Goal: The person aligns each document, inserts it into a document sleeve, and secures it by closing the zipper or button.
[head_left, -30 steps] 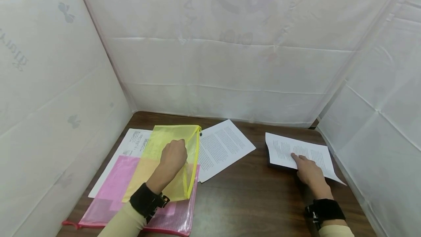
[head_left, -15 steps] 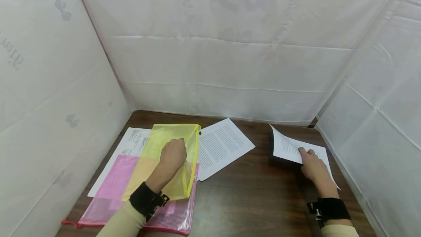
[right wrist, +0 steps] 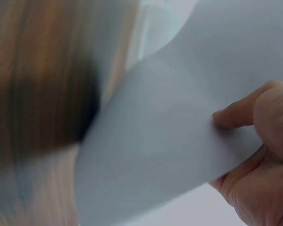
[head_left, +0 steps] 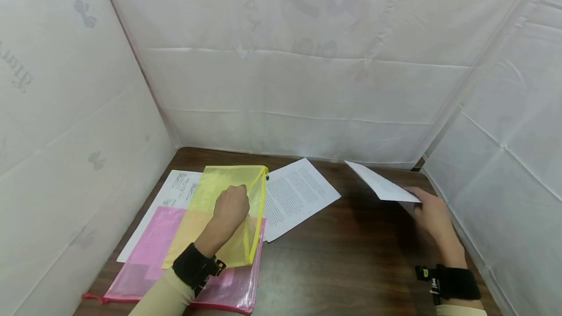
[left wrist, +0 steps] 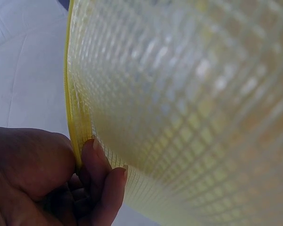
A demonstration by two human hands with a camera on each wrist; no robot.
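The left hand point(head_left: 231, 206) is pinching the yellow mesh pouch point(head_left: 219, 208) lying on the pink pouch point(head_left: 149, 252); right of it, the right hand point(head_left: 432, 216) is gripping a printed sheet point(head_left: 379, 184) lifted above the bench point(head_left: 342, 257).

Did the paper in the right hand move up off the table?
Yes. The right hand has lifted the paper off the table; its far edge now rises toward the back wall.

1. Your head camera looks forward and down over the wooden table point(head_left: 342, 267) from well back.
2. Your left wrist camera sits almost against the yellow mesh pouch point(left wrist: 188, 103).
3. Your right wrist camera is equally near the printed sheet point(right wrist: 179, 155); the head view shares both.
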